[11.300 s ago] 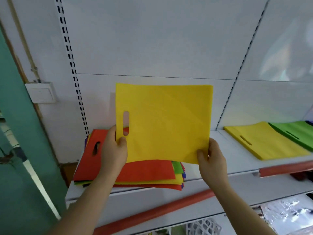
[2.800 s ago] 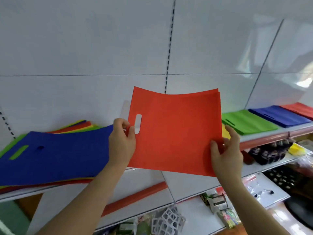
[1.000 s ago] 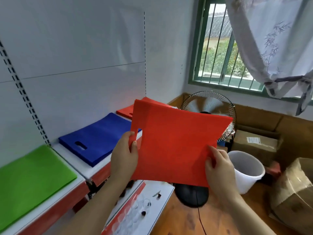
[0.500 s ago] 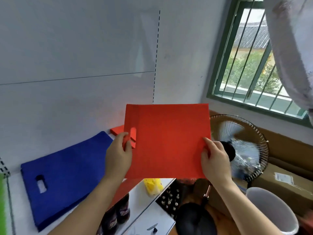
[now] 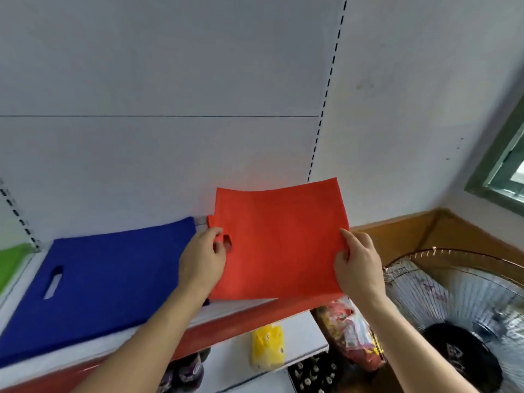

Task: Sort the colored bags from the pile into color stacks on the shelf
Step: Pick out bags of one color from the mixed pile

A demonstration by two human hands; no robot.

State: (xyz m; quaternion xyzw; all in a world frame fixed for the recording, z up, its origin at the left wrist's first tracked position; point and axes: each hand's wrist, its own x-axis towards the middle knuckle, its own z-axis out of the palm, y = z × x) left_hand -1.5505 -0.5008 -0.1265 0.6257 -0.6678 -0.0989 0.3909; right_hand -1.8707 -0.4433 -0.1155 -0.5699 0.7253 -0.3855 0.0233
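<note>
A flat red bag (image 5: 280, 242) hangs low over the right end of the white shelf (image 5: 243, 306), above a red stack whose corner (image 5: 210, 221) peeks out at its left. My left hand (image 5: 201, 262) pinches the bag's left edge by the handle slot. Its right edge is pinched by my right hand (image 5: 357, 265). A blue bag stack (image 5: 105, 273) lies on the shelf just left of it. At the far left edge, a sliver of the green stack (image 5: 11, 262) shows.
The shelf has a red front strip (image 5: 255, 319) and a white back panel. Below sit a yellow packet (image 5: 268, 347), a colourful packet (image 5: 354, 333) and dark bottles (image 5: 184, 373). A floor fan (image 5: 459, 310) stands at the right, below a green window frame (image 5: 502, 171).
Both hands have brought the red bag down and tilted it flatter over the red stack at the shelf's right end. The view has swung left, away from the window.
</note>
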